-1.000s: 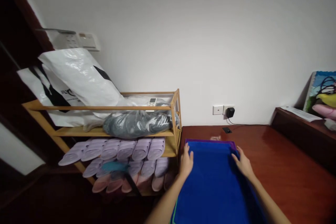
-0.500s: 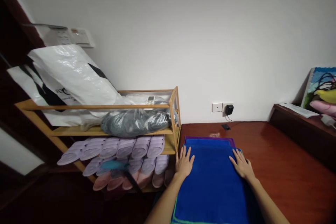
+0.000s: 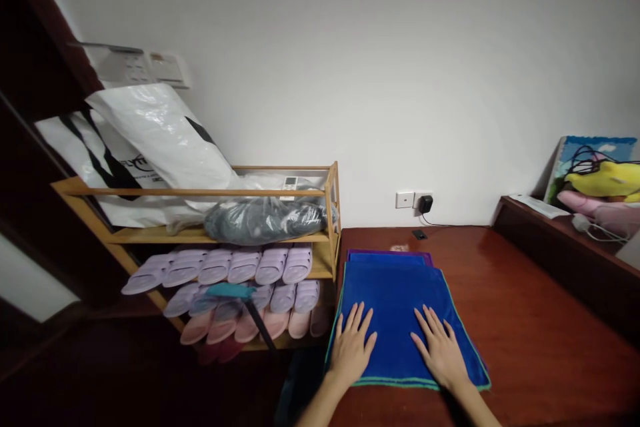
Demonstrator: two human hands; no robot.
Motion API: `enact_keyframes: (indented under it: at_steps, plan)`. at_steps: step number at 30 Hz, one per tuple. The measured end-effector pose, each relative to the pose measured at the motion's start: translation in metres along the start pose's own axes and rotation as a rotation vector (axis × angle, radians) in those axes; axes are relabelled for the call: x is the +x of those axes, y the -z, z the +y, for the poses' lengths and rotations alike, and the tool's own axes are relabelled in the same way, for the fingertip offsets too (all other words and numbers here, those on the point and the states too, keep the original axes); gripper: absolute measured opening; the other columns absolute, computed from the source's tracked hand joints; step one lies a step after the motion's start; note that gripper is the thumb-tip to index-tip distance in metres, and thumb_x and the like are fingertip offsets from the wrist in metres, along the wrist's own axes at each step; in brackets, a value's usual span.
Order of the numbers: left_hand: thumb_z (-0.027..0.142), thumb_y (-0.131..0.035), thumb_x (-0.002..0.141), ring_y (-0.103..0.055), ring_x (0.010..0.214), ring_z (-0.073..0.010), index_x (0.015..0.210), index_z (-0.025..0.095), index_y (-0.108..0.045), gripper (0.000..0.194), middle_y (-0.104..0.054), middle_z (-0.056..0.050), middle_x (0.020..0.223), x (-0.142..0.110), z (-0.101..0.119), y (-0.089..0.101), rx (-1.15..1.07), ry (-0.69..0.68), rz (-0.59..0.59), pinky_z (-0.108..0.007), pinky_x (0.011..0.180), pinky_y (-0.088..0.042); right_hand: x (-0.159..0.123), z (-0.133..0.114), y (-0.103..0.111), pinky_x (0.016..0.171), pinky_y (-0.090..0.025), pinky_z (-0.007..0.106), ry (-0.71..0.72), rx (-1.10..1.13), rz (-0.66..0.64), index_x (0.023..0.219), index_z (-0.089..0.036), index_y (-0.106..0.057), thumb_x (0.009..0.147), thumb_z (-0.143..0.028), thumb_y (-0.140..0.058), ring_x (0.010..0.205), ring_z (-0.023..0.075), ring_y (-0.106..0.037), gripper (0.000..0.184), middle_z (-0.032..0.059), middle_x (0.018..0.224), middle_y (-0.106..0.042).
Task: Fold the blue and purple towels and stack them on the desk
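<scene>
A blue cloth with green edging (image 3: 390,300) lies flat on the reddish-brown wooden surface (image 3: 540,320). Beneath it, the purple edge of another cloth (image 3: 429,257) shows at the far side, along with a strip of blue. My left hand (image 3: 351,345) rests palm down on the cloth's left part, fingers spread. On the right part my right hand (image 3: 440,348) lies flat too, its fingers stretched out and apart. Neither hand grips anything.
Left of the cloths stands a wooden rack (image 3: 333,227) with lilac slippers (image 3: 273,263), a white bag (image 3: 160,137) and a plastic-wrapped bundle (image 3: 265,219). A black plug (image 3: 425,204) sits in the wall socket. A raised ledge (image 3: 550,240) at right holds a yellow plush item (image 3: 605,180).
Both hands have slid from the cloth's far corners toward me, staying flat on it. The cloth's near green edge has come into view, and the camera view has shifted slightly.
</scene>
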State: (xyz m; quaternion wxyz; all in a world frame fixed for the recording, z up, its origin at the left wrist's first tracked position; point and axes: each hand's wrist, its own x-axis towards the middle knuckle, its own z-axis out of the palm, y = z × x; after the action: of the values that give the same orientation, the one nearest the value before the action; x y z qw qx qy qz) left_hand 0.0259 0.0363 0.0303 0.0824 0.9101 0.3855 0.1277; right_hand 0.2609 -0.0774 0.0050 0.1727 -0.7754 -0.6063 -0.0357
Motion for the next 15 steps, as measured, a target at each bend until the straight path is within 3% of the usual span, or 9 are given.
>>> enact_keyframes:
  at_steps: [6,12,15]
  plan:
    - [0.036,-0.036,0.094,-0.019,0.140,-0.0250,0.145,0.032,-0.024,0.053,-0.022,-0.001,0.153,-0.018,0.010,0.004,0.012,-0.013,-0.016,-0.053,0.112,-0.018,-0.033,-0.005,0.010,0.107,-0.030,0.050,-0.038,0.030,0.019,0.142,-0.031,-0.030,0.088,-0.058,-0.033,0.136,0.0261,-0.030,0.061,0.0070,0.148,-0.034]
    - [0.023,-0.042,0.083,-0.018,0.140,-0.0231,0.143,0.031,-0.031,0.062,-0.022,0.001,0.153,-0.054,0.025,0.021,-0.006,0.025,-0.139,-0.052,0.112,-0.018,-0.110,-0.014,0.034,0.103,-0.037,0.050,0.013,0.080,-0.022,0.144,-0.034,-0.022,0.085,-0.057,-0.040,0.135,0.0296,-0.032,0.066,0.0053,0.150,-0.030]
    - [0.017,-0.043,0.079,-0.019,0.140,-0.0212,0.143,0.033,-0.032,0.067,-0.023,0.004,0.152,-0.075,0.028,0.027,-0.029,0.005,-0.184,-0.050,0.113,-0.018,-0.143,-0.010,0.051,0.103,-0.039,0.049,0.063,0.181,-0.103,0.140,-0.040,-0.034,0.084,-0.055,-0.046,0.128,0.0303,-0.043,0.059,0.0026,0.145,-0.040]
